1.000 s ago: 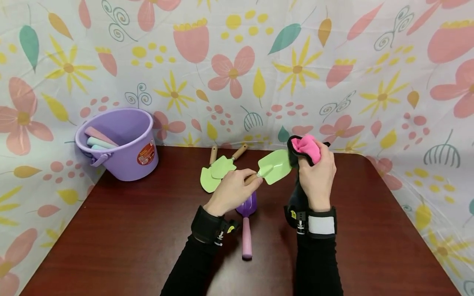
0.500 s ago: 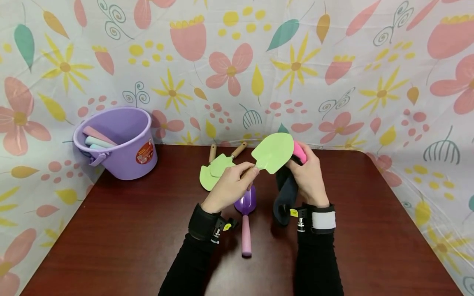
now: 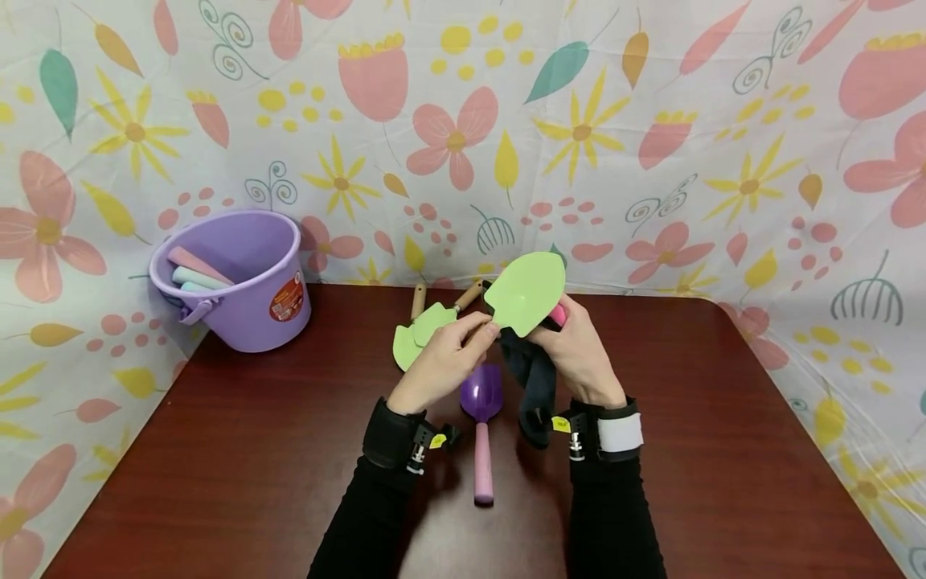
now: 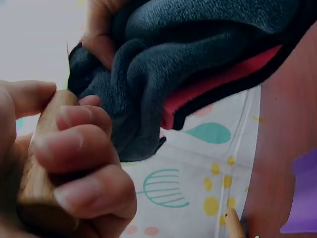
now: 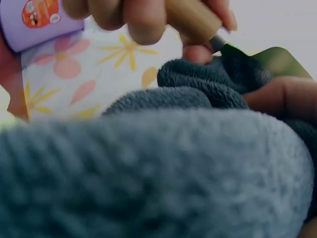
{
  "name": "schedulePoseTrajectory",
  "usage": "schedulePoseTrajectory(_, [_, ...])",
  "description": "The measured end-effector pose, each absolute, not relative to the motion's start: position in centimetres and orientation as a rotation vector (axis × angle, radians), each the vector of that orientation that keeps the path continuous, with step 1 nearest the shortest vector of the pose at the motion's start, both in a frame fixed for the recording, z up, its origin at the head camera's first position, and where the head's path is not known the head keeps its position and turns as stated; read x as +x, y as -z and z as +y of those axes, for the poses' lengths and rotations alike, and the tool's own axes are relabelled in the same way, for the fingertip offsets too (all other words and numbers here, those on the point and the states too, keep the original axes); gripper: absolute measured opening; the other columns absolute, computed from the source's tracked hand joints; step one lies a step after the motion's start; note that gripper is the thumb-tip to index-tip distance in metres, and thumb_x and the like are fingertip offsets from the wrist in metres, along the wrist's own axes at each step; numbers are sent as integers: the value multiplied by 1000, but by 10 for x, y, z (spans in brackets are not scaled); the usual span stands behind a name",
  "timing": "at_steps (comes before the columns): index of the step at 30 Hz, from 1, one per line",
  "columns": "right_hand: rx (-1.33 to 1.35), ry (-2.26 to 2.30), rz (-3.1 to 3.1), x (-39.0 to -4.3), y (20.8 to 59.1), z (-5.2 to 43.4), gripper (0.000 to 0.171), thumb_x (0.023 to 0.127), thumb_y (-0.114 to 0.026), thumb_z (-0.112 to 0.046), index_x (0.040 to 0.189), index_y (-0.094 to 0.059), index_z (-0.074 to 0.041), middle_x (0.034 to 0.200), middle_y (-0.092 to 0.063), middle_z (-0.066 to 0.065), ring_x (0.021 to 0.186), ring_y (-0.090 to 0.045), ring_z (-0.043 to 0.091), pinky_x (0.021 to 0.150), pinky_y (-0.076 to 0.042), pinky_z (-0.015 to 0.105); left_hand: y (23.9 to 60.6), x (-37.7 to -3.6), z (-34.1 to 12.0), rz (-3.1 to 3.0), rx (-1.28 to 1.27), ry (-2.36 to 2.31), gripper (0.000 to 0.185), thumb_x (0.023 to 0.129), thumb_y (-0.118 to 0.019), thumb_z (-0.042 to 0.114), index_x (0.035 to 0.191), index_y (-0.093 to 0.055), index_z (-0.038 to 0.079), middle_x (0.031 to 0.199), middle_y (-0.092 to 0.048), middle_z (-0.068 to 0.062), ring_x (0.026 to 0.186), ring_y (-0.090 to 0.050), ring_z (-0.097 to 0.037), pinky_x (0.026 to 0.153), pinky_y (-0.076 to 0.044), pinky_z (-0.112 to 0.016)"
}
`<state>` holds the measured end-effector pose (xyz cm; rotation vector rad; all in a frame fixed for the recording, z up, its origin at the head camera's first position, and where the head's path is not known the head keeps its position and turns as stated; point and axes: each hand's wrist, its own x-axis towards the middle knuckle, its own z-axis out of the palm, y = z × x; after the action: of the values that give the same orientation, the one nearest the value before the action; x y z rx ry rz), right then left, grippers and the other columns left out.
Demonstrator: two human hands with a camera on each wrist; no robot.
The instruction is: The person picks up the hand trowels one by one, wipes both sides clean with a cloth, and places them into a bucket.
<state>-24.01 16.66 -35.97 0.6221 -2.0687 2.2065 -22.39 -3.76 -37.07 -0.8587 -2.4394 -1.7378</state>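
My left hand (image 3: pixel 443 360) grips the wooden handle (image 4: pixel 42 148) of a light green trowel (image 3: pixel 526 281), holding its blade up and tilted to the right above the table. My right hand (image 3: pixel 571 350) holds a dark grey cloth (image 3: pixel 534 378) with a pink side (image 3: pixel 559 315) against the back of the blade. The cloth (image 4: pixel 163 64) hangs down toward the table and fills the right wrist view (image 5: pixel 148 168). The trowel's handle end (image 5: pixel 193 20) shows at the top there.
A purple scoop with a pink handle (image 3: pixel 481 434) lies on the dark wooden table (image 3: pixel 217 450) between my wrists. Two more green trowels (image 3: pixel 423 330) lie behind my left hand. A purple bucket (image 3: pixel 235 277) with pastel handles stands at the back left.
The trowel blade has swung from flat to upright and shifted left. My right hand with the cloth has dropped from beside the blade to behind it, closer to my left hand.
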Motion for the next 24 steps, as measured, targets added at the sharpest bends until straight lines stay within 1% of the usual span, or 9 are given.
schedulePoseTrajectory(4, [635, -2290, -1935, -238, 359, 168, 31, 92, -65, 1, 122, -56, -1, 115, -57, 14, 100, -56, 20, 80, -51, 28, 371, -224, -40, -2496, -870, 1687, 30, 103, -46, 45, 105, -62, 19, 70, -44, -2, 59, -40, -16, 62, -36, -30])
schedulePoseTrajectory(6, [628, -2331, -1877, -237, 359, 169, 27, 93, -64, -1, 119, -55, 0, 111, -56, 13, 96, -57, 19, 77, -52, 27, 372, -224, -41, -2525, -886, 1664, 31, 103, -46, 44, 105, -63, 19, 71, -43, -1, 61, -40, -15, 63, -35, -29])
schedulePoseTrajectory(8, [622, -2365, -1816, -237, 358, 170, 30, 93, -64, 0, 121, -55, 0, 113, -55, 12, 98, -57, 18, 77, -52, 26, 372, -224, -41, -2544, -900, 1653, 30, 103, -46, 43, 104, -62, 18, 72, -42, -1, 62, -39, -14, 64, -34, -29])
schedulePoseTrajectory(11, [623, -2419, -1716, -237, 356, 171, 40, 92, -64, 3, 130, -53, 0, 126, -55, 16, 108, -57, 19, 81, -52, 25, 372, -225, -41, -2555, -925, 1642, 29, 103, -46, 42, 100, -62, 17, 72, -41, -1, 62, -39, -13, 64, -34, -29])
schedulePoseTrajectory(14, [604, -2463, -1638, -238, 355, 172, 48, 91, -64, 4, 137, -49, 0, 136, -52, 17, 113, -56, 18, 82, -52, 24, 372, -225, -41, -2568, -927, 1624, 27, 103, -46, 42, 98, -61, 20, 71, -40, 1, 61, -38, -12, 62, -34, -28])
schedulePoseTrajectory(16, [584, -2480, -1613, -238, 354, 172, 49, 91, -64, 4, 138, -49, -1, 137, -50, 18, 109, -58, 18, 82, -52, 25, 373, -226, -42, -2580, -910, 1594, 27, 103, -46, 43, 98, -62, 22, 72, -42, 1, 62, -39, -11, 63, -35, -28])
schedulePoseTrajectory(19, [549, -2486, -1601, -238, 354, 173, 49, 91, -65, 2, 138, -49, -2, 133, -49, 18, 103, -58, 19, 79, -53, 26, 374, -227, -44, -2609, -872, 1545, 25, 102, -47, 45, 99, -63, 25, 74, -44, 2, 64, -42, -9, 65, -36, -29])
schedulePoseTrajectory(22, [544, -2483, -1579, -237, 354, 175, 48, 91, -65, 2, 136, -48, -1, 129, -48, 18, 103, -58, 21, 79, -53, 27, 374, -227, -45, -2621, -844, 1515, 25, 102, -48, 45, 100, -63, 26, 74, -44, 3, 66, -42, -9, 66, -37, -29])
schedulePoseTrajectory(24, [540, -2490, -1554, -237, 354, 176, 47, 91, -65, 3, 135, -49, 0, 126, -49, 18, 102, -58, 22, 79, -54, 28, 374, -227, -46, -2623, -829, 1504, 25, 102, -48, 46, 99, -63, 26, 72, -41, 3, 64, -41, -9, 64, -36, -29])
